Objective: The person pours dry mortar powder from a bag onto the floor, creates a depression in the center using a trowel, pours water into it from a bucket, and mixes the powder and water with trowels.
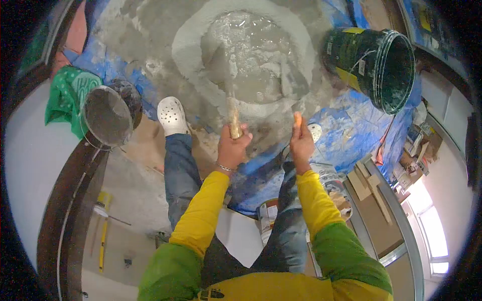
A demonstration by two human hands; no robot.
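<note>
My left hand (234, 145) is closed around the wooden handle of a trowel (233, 118), whose grey blade reaches up into the left side of a wet mortar pool. My right hand (302, 148) grips the orange handle of a second trowel (297, 119); its mortar-coated blade lies at the pool's right edge. The wet mortar (251, 52) is shiny and lumpy near the right blade. Around it runs a pale ring of dry powder (187, 42) on the grey-smeared floor. Both blades partly blend into the mortar.
A black bucket (351, 57) lies tilted at the right, its mouth facing right. At the left stands a mortar-stained bucket (108, 118) beside a green cloth (68, 95). A blue tarp (346, 125) covers the floor. Wood pieces (369, 185) rest at lower right.
</note>
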